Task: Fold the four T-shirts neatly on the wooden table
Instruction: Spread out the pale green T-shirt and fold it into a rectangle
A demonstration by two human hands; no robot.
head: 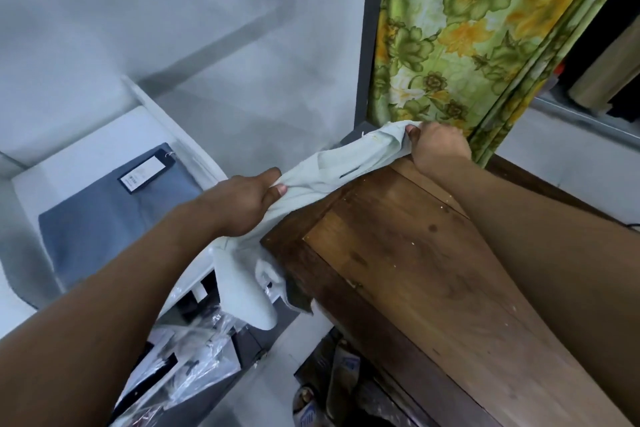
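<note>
A pale mint-white T-shirt (332,166) hangs stretched between my two hands at the far left corner of the wooden table (415,270). My left hand (252,198) grips one end of it just off the table's left edge. My right hand (436,146) pinches the other end above the table's far edge. The rest of the shirt droops below my left hand, off the table's side. A folded blue-grey garment (114,215) with a paper tag lies on a white surface to the left.
A green and yellow floral curtain (485,28) hangs right behind the table's far edge. White furniture (180,128) stands left of the table. Clear plastic bags (187,350) and clutter lie on the floor below.
</note>
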